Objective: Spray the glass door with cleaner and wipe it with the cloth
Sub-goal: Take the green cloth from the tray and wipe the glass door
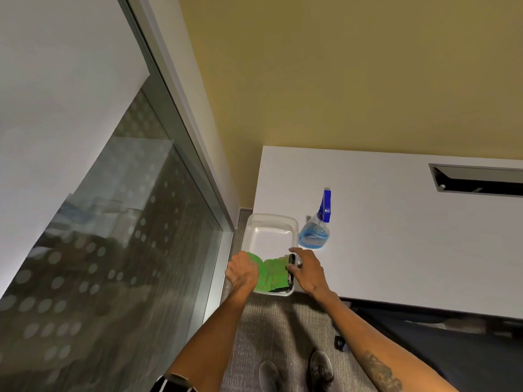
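Observation:
A green cloth [271, 273] lies in the near end of a clear plastic tub [271, 222] on the corner of a white table [396, 250]. My left hand [242, 271] is closed on the cloth's left edge. My right hand [307, 270] grips the tub's right rim, beside a dark strip at the cloth's right edge. A spray bottle [315, 236] with blue liquid and a blue trigger head stands upright on the table just right of the tub, untouched. The glass door [99, 236], with a frosted upper part and dotted lower part, fills the left of the view.
A metal door frame [198, 176] runs diagonally between glass and yellow wall [339, 80]. The table has a rectangular cable slot [478, 181] at the far right. Grey carpet [283, 321] and my shoes [321, 369] are below, with a small dark object [339, 342] on the floor.

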`<action>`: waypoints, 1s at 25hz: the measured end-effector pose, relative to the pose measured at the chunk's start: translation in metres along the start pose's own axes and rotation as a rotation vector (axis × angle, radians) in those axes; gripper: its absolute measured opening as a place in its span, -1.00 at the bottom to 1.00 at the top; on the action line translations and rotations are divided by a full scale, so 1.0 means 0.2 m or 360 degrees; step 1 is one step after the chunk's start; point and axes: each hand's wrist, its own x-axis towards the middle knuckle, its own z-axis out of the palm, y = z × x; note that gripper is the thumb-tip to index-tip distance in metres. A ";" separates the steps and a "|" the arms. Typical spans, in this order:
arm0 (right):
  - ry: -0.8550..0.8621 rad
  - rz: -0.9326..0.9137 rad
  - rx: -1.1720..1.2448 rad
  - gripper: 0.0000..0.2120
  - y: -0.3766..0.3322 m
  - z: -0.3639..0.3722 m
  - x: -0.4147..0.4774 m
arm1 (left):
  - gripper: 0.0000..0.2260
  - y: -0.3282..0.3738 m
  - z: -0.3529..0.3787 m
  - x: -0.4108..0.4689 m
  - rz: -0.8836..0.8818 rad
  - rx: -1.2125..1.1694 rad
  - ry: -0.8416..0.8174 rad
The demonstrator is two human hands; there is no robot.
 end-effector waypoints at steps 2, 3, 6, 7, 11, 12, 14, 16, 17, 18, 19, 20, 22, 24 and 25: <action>-0.0044 0.0050 -0.0089 -0.52 0.00 0.02 0.02 | -0.84 0.00 0.00 0.00 0.0037 0.0021 0.0005; -0.0051 0.0076 -0.0113 -0.51 0.00 0.02 0.03 | -0.83 0.00 0.01 -0.01 0.0065 0.0016 0.0008; -0.0048 0.0099 -0.0149 -0.49 -0.01 0.03 0.04 | -0.85 -0.02 0.01 -0.01 0.0184 -0.0101 0.0044; -0.0041 0.0101 -0.0150 -0.50 -0.01 0.03 0.04 | -0.85 -0.03 0.02 -0.01 0.0243 -0.0129 0.0063; -0.0021 0.0104 -0.0129 -0.49 -0.01 0.04 0.04 | -0.79 -0.06 0.03 -0.02 0.0433 -0.0305 0.0068; -0.0020 0.0099 -0.0123 -0.49 -0.01 0.05 0.04 | -0.80 -0.06 0.03 -0.03 0.0450 -0.0382 0.0063; -0.0022 0.0092 -0.0099 -0.47 -0.01 0.05 0.04 | -0.82 -0.06 0.03 -0.04 0.0479 -0.0497 0.0061; -0.0028 0.0103 -0.0073 -0.44 -0.02 0.05 0.03 | -0.81 -0.07 0.02 -0.05 0.0481 -0.0526 0.0072; -0.0030 0.0110 -0.0057 -0.42 -0.03 0.05 0.03 | -0.80 -0.07 0.02 -0.05 0.0472 -0.0524 0.0074; -0.0028 0.0111 -0.0044 -0.40 -0.04 0.05 0.03 | -0.80 -0.08 0.01 -0.05 0.0468 -0.0540 0.0069; -0.0014 0.0105 -0.0038 -0.40 -0.05 0.05 0.02 | -0.80 -0.08 0.00 -0.05 0.0467 -0.0589 0.0061; 0.0017 0.0095 -0.0044 -0.40 -0.06 0.05 0.02 | -0.80 -0.07 -0.01 -0.05 0.0467 -0.0661 0.0062; 0.0126 0.0084 -0.0076 -0.43 -0.10 0.04 0.01 | -0.79 -0.06 -0.04 -0.07 0.0471 -0.0783 0.0096; 0.0217 0.0021 -0.0067 -0.46 -0.16 0.03 0.00 | -0.79 -0.04 -0.09 -0.09 0.0511 -0.0841 0.0135; 0.0217 -0.0058 -0.0028 -0.48 -0.19 0.02 0.00 | -0.79 -0.03 -0.12 -0.10 0.0535 -0.0859 0.0145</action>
